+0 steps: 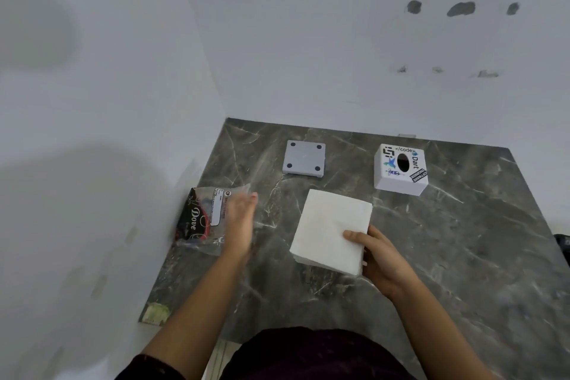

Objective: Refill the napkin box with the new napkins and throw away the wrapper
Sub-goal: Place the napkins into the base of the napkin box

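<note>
a dark sleeve (308, 355) sits nearest. on the grey marble counter (431, 256) in a white-walled corner, the right hand (382, 259) pinches the napkin stack (331, 230); the left hand (242, 225), fingers straight, touches the wrapper (203, 219). far: napkin box (400, 169), its base (304, 158).

White napkins (331, 230) are seen on grey veined marble (462, 256); left of them, a black-red-clear wrapper (202, 219).
</note>
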